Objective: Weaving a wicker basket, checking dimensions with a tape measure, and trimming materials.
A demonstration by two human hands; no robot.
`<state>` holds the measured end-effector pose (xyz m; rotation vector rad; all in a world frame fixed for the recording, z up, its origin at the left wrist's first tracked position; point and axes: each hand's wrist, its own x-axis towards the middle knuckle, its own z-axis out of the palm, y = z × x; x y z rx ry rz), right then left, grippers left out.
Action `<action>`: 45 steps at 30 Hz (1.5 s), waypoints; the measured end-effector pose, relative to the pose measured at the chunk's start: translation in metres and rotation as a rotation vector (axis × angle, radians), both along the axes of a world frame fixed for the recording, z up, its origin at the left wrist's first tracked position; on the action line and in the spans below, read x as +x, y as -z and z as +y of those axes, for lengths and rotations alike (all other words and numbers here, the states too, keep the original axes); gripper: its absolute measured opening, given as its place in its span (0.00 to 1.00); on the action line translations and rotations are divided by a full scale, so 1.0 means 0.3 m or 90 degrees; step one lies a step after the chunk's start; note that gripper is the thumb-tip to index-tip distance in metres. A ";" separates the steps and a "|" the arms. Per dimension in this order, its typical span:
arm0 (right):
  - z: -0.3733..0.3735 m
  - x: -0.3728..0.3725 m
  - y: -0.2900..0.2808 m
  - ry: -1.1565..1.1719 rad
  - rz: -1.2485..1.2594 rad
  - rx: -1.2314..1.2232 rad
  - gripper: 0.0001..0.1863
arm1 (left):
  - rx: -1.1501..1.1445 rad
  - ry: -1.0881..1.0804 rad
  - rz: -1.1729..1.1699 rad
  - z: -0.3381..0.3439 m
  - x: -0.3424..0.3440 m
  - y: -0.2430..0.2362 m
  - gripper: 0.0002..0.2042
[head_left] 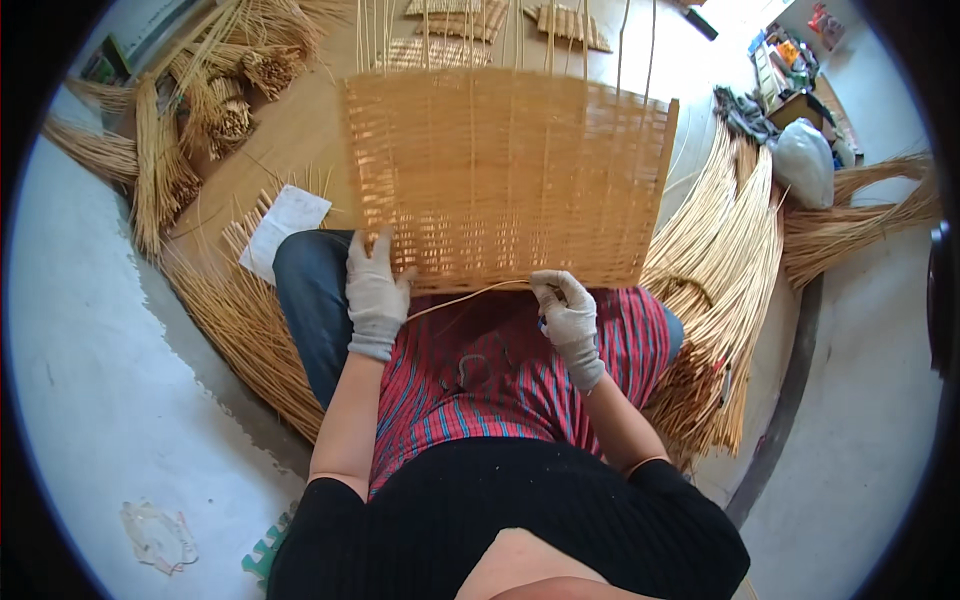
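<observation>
The woven panel (510, 180) sits at 12 o'clock from the lap (500, 400): rectangular, golden-tan, closely woven (small gaps show toward 9 o'clock), thin stakes (652, 45) extending beyond its top edge. Left hand (377, 293), gloved: fingers spread against the panel at 7 o'clock; grip cannot be determined. Right hand (567, 313), gloved: pinching a pale strand (468, 296) near 6 o'clock.

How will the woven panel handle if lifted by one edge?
The woven panel is probably light, its weave thin and gappy. Likely fairly stiff, since it spans nearly flat. Thin rods past its far edge may flex.
</observation>
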<state>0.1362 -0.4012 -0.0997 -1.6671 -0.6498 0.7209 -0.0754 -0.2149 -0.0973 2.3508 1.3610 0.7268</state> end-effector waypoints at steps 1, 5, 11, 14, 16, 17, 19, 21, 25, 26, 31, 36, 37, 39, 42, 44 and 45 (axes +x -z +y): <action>0.015 0.016 -0.013 0.032 -0.016 0.039 0.07 | -0.004 0.017 -0.011 -0.010 0.007 -0.018 0.31; 0.061 0.077 -0.067 0.112 -0.234 0.075 0.08 | 0.049 0.155 -0.305 -0.043 0.049 -0.112 0.25; 0.138 0.136 -0.185 0.121 -0.456 0.094 0.08 | -0.661 0.347 -0.394 -0.032 0.050 -0.200 0.15; 0.181 0.109 -0.242 0.142 -0.472 0.136 0.11 | -0.430 0.314 -0.265 0.024 0.047 -0.194 0.12; 0.201 0.055 -0.271 0.123 -0.394 0.162 0.15 | -0.357 0.196 -0.394 0.068 0.056 -0.189 0.11; 0.220 0.040 -0.289 0.072 -0.483 0.198 0.18 | -0.375 0.089 -0.382 0.094 0.056 -0.193 0.09; 0.278 0.024 -0.325 -0.067 -0.094 0.090 0.19 | -0.238 0.183 -0.464 0.140 0.071 -0.209 0.06; 0.350 0.045 -0.371 -0.152 0.019 0.134 0.20 | -0.146 0.222 -0.383 0.179 0.078 -0.238 0.05; 0.493 0.107 -0.446 -0.105 0.006 0.257 0.13 | 0.000 0.206 -0.405 0.277 0.085 -0.294 0.13; 0.514 0.117 -0.458 -0.117 -0.021 0.263 0.11 | 0.055 0.188 -0.385 0.298 0.078 -0.299 0.14; 0.540 0.073 -0.442 -0.223 0.026 0.058 0.10 | 0.150 0.155 -0.449 0.331 0.074 -0.255 0.04; 0.538 0.071 -0.423 -0.212 -0.006 0.104 0.13 | 0.095 0.159 -0.516 0.350 0.064 -0.240 0.05; 0.544 0.085 -0.428 -0.209 0.040 0.126 0.13 | 0.123 0.202 -0.440 0.352 0.066 -0.245 0.04; 0.564 0.117 -0.442 -0.197 -0.003 0.196 0.12 | 0.156 0.221 -0.368 0.353 0.075 -0.258 0.04; 0.584 0.177 -0.470 -0.011 0.009 0.291 0.11 | 0.126 0.048 -0.404 0.338 0.092 -0.276 0.05; 0.602 0.201 -0.474 0.041 0.002 0.208 0.11 | 0.181 0.093 -0.373 0.323 0.107 -0.286 0.07; 0.616 0.203 -0.466 0.041 0.008 0.177 0.11 | 0.192 0.148 -0.349 0.305 0.119 -0.288 0.07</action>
